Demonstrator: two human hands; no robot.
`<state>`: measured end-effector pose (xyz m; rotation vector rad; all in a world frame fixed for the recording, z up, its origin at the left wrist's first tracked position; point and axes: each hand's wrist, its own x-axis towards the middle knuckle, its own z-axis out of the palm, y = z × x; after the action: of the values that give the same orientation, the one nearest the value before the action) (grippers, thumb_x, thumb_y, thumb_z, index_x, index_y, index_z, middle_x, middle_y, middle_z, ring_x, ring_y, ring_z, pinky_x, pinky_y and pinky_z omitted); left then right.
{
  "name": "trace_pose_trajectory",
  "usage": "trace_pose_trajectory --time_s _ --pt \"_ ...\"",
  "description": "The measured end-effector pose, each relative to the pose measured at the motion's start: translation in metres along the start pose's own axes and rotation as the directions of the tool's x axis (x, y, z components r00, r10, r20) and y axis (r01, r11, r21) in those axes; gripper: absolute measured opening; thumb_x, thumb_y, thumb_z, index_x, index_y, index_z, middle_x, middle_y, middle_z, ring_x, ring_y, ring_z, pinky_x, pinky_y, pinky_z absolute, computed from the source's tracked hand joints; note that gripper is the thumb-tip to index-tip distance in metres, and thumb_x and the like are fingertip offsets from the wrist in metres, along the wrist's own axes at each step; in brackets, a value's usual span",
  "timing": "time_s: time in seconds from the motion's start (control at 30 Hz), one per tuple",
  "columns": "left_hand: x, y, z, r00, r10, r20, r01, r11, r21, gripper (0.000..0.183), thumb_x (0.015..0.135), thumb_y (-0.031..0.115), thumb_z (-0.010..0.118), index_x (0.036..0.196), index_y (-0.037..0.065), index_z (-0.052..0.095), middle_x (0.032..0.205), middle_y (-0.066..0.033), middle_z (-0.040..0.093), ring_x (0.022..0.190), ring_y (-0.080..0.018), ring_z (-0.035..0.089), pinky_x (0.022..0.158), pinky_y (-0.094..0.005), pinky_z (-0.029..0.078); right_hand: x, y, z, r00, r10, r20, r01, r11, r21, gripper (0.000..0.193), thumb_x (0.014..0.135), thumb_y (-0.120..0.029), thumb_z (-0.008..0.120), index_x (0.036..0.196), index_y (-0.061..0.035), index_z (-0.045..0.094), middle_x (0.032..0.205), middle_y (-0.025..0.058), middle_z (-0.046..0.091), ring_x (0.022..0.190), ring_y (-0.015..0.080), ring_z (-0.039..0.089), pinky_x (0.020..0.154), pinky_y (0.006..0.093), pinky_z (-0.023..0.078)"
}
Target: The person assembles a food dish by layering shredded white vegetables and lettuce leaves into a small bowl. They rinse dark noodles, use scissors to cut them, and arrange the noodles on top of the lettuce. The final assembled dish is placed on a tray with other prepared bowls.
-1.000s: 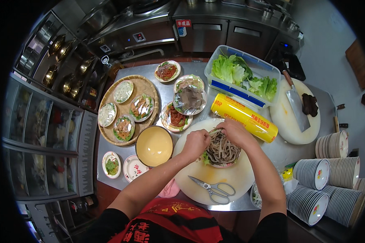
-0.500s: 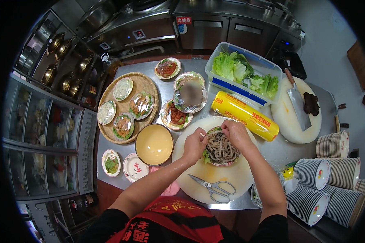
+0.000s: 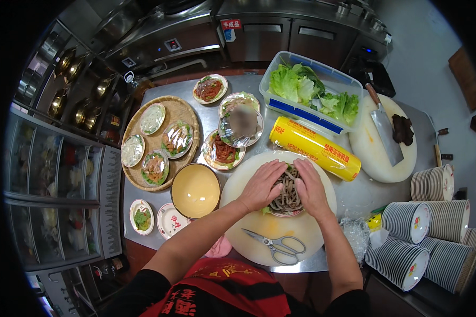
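My left hand (image 3: 263, 184) and my right hand (image 3: 311, 189) press in from both sides on a heap of grey-brown strips (image 3: 286, 196). Fingers are stretched out on each hand, palms turned toward the heap, neither gripping. The strips lie on a plate (image 3: 290, 214) whose lower rim shows; a bit of green leaf pokes out at its left. Under the plate is a round white cutting board (image 3: 238, 224). Nearer to me on that board lie scissors (image 3: 281, 248) with grey handles, slightly spread.
Beyond my hands lies a yellow cling film box (image 3: 316, 149), with a lettuce tub (image 3: 314, 98) behind it. A cleaver (image 3: 386, 133) rests on a second board at right, above stacked plates (image 3: 406, 221). Leftward stand a yellow bowl (image 3: 195, 190) and a bamboo tray (image 3: 134, 112) of wrapped dishes.
Both hands went from bent, pinching fingers over the strips to flattened palms at the sides. The strips look more bunched together. The whole view has shifted slightly.
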<state>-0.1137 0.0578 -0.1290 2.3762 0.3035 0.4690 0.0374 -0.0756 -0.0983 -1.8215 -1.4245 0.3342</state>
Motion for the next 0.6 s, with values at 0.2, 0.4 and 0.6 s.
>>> trace_pose_trajectory --time_s 0.2,0.4,0.6 --pt "0.003 0.008 0.011 0.999 0.010 0.036 -0.012 0.998 0.058 0.048 0.084 0.020 0.054 0.128 -0.001 0.046 0.131 -0.0202 0.046 0.126 -0.0368 0.040 0.109 -0.0466 0.027 -0.014 0.005 0.026 0.999 0.031 -0.014 -0.033 0.992 -0.120 0.043 0.086 -0.015 0.054 0.126 0.0010 0.048 0.128 0.0199 0.049 0.123 0.0371 0.043 0.107 0.0446 0.029" --pt "0.001 -0.001 0.006 0.993 -0.109 0.034 0.113 0.982 -0.149 0.043 0.090 0.023 0.051 0.128 0.002 0.048 0.133 -0.0176 0.045 0.127 -0.0330 0.040 0.109 -0.0415 0.027 -0.016 0.000 0.028 0.995 0.059 -0.076 -0.073 0.978 -0.195 0.041 0.086 -0.015 0.055 0.123 -0.0003 0.050 0.123 0.0191 0.052 0.122 0.0360 0.044 0.106 0.0456 0.030" --pt "-0.017 -0.032 -0.035 0.980 -0.200 0.015 0.192 0.914 -0.358 0.037 0.092 0.017 0.052 0.127 0.006 0.052 0.135 -0.0147 0.045 0.127 -0.0294 0.041 0.107 -0.0363 0.031 -0.020 -0.020 0.011 0.970 0.043 -0.240 -0.065 0.994 -0.085 0.034 0.083 -0.011 0.059 0.116 -0.0029 0.056 0.114 0.0168 0.057 0.113 0.0342 0.050 0.098 0.0428 0.037"
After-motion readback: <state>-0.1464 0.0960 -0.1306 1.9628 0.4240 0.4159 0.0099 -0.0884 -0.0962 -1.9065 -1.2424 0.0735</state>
